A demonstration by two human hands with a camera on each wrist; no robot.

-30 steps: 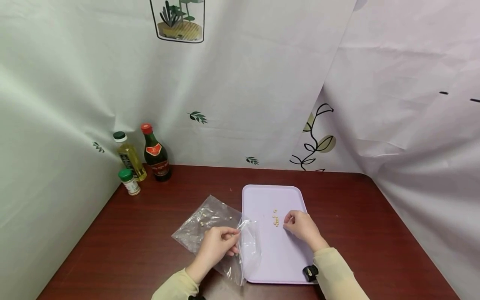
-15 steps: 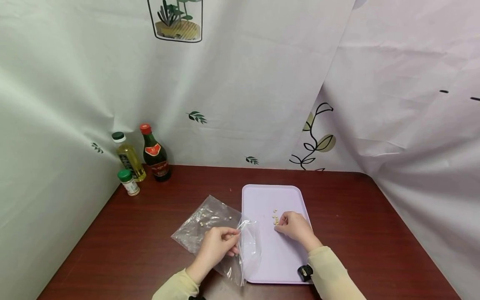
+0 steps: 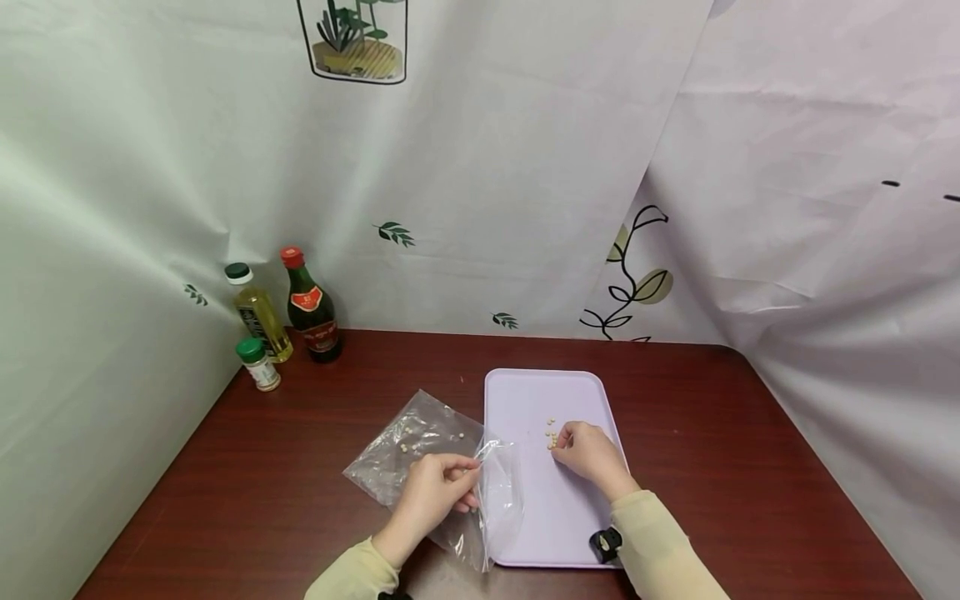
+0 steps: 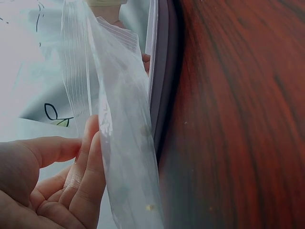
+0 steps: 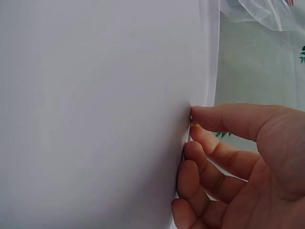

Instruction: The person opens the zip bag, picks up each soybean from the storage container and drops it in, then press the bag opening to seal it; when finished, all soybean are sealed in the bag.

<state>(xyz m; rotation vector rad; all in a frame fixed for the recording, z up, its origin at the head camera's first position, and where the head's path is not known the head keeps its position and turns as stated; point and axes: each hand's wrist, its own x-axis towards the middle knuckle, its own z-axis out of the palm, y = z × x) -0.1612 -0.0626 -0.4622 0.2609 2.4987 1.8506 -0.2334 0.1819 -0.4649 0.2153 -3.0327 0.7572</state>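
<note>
Bag [image 3: 441, 435] is being pinched by left hand [image 3: 441, 483]; yellow pieces [image 3: 553, 436], best picked singly, are being reached by right hand [image 3: 591, 452], grip unclear.

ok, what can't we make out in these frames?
Head: pale bits on the tray, too small to identify; the right hand may cover some.
Left wrist: pieces inside the plastic bag, blurred through its film.
Right wrist: whether thumb and fingertip grip a bit; contact too small.
Head: left sleeve, cut off by the bottom edge.
</note>
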